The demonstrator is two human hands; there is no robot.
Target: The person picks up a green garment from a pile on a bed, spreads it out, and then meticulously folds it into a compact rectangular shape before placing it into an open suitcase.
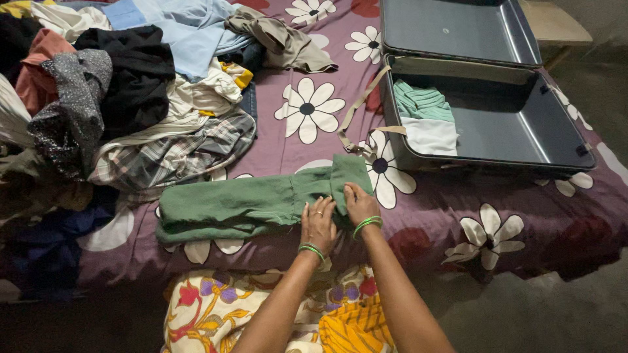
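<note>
Green garment (248, 204): folded long, lying across the near edge of the bed, right end turned back on itself.
Left hand (318, 225): flat, fingers spread, pressing down on the garment's right part; ring on one finger, green bangle at the wrist.
Right hand (360, 204): just beside the left, fingertips pinching the folded-over flap of the garment; green bangles at the wrist.
Bed (451, 216): covered in a purple sheet with large white flowers.
Suitcase (497, 124): open, grey, to the right beyond the garment, lid laid back; near but apart from it.
Inside suitcase: folded teal striped cloth (422, 101) and white cloth (430, 135) in the left corner; beige strap (356, 108) trailing out onto the sheet.
Clothes pile (124, 98): loose heap at left, black, plaid, light blue, olive items; reaches close to the garment's far edge.
Foreground: person's floral patterned clothing (222, 310).
</note>
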